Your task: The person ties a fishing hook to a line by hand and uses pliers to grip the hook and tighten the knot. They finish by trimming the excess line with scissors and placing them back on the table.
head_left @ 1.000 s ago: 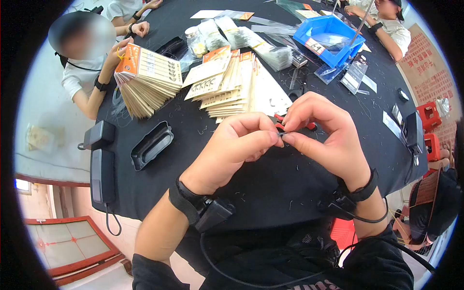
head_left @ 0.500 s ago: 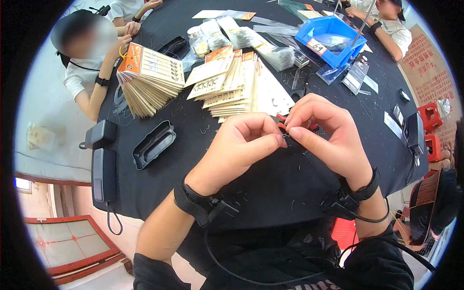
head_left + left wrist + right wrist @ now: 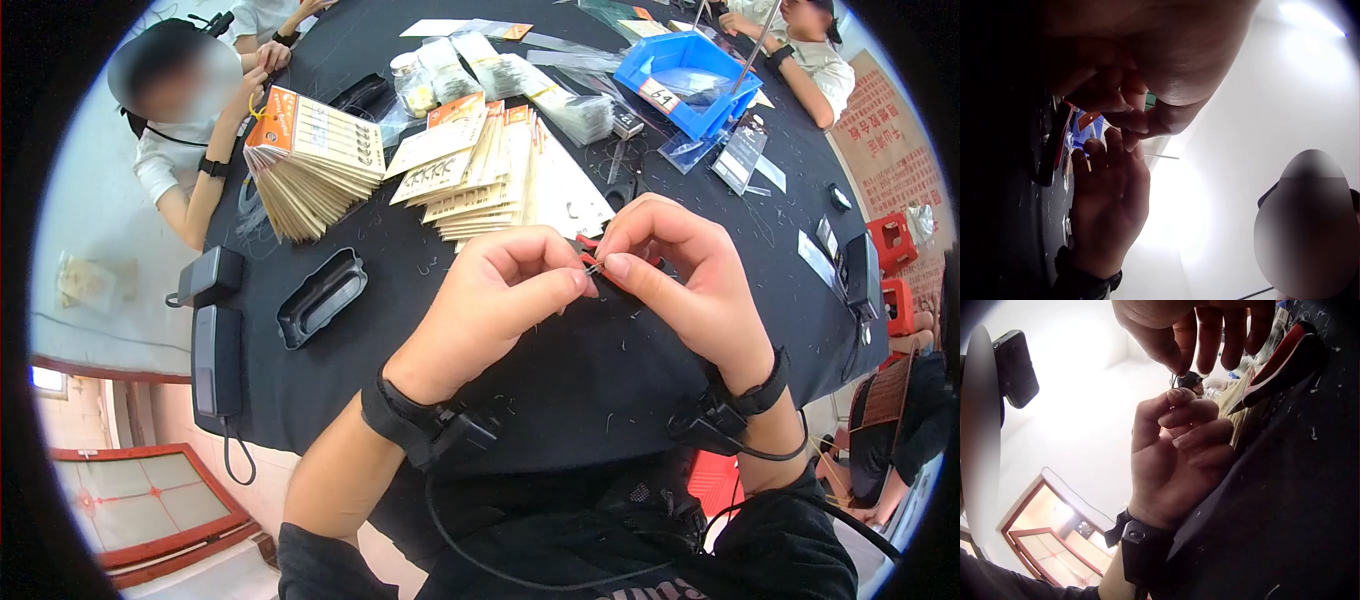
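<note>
- L grip (image 3: 490, 300): thumb + forefinger pinch tiny dark piece (image 3: 593, 268).
- R grip (image 3: 680, 280): pinches same piece, tips meeting L's.
- Piece held above desk (image 3: 560, 370), toward near edge, just before cards (image 3: 500, 170).

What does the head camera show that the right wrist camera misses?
Only the head view shows the wider table: fanned card stacks, a blue bin, a black tray and other people seated around it. Only the right wrist view shows the small dark piece from the side, pinched at the fingertips. Both show the left hand and right hand meeting fingertip to fingertip above the black table, with a red-handled tool lying beneath them.
</note>
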{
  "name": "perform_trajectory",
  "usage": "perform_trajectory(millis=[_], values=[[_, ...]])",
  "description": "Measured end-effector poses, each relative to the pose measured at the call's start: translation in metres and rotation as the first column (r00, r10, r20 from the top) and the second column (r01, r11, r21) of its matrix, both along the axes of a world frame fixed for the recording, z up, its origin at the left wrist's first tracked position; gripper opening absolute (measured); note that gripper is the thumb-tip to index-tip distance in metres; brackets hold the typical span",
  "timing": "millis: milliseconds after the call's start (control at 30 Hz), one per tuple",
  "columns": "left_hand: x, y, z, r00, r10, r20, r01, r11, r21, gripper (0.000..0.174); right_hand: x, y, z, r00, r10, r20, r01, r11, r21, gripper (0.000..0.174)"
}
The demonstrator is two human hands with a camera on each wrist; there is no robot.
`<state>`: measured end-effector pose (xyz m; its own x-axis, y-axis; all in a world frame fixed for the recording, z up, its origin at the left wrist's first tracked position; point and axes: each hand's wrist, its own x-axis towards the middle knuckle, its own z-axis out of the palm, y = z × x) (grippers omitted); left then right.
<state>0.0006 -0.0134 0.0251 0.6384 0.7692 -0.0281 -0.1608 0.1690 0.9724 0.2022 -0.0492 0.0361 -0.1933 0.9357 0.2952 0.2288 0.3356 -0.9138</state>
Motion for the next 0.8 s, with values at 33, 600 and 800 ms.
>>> perform_trajectory(millis=[33, 600, 800], values=[[0.0002, -0.0002, 0.0011, 1.0, 0.002, -0.007, -0.002, 1.0, -0.009, 0.012, 0.0, -0.0002, 0.0002, 1.0, -0.004, 0.0, 0.004, 1.0, -0.004, 0.008], [-0.0012, 0.0011, -0.0013, 0.998, -0.065, 0.017, 0.066, 0.985, -0.157, 0.013, -0.0014, 0.0011, 0.0036, 0.99, -0.022, 0.139, -0.001, 0.987, 0.161, 0.006], [-0.0019, 0.0008, -0.0006, 0.998, -0.055, -0.008, 0.053, 0.987, -0.155, 0.012, -0.0038, 0.0003, 0.0049, 0.986, -0.04, 0.161, 0.008, 0.981, 0.195, 0.007]])
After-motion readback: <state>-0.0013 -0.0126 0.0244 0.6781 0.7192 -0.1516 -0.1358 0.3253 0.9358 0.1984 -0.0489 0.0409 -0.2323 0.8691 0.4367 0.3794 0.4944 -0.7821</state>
